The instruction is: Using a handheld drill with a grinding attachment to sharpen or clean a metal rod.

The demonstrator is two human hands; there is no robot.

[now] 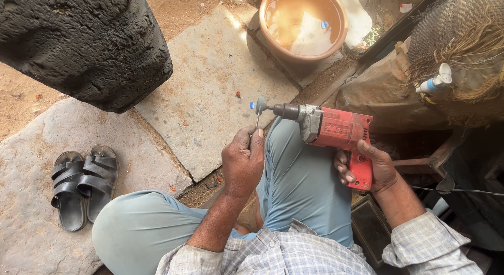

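Red drill in the lap, a thin rod held up to its tip.

The right hand (370, 167) is wrapped tight round the handle of the red drill (338, 130), which lies across the knee pointing to nine o'clock. The left hand (243, 162) pinches a slim metal rod (258, 119) against the small grinding wheel (261, 105). The drill looks heavy and rigid, best gripped at the handle; the rod looks light, stiff and easy to drop. Stone slabs (220, 75) lie underfoot, black sandals (84, 185) at eight o'clock, a clay basin (303, 24) of water at twelve, a dark rock (89, 44) at ten.
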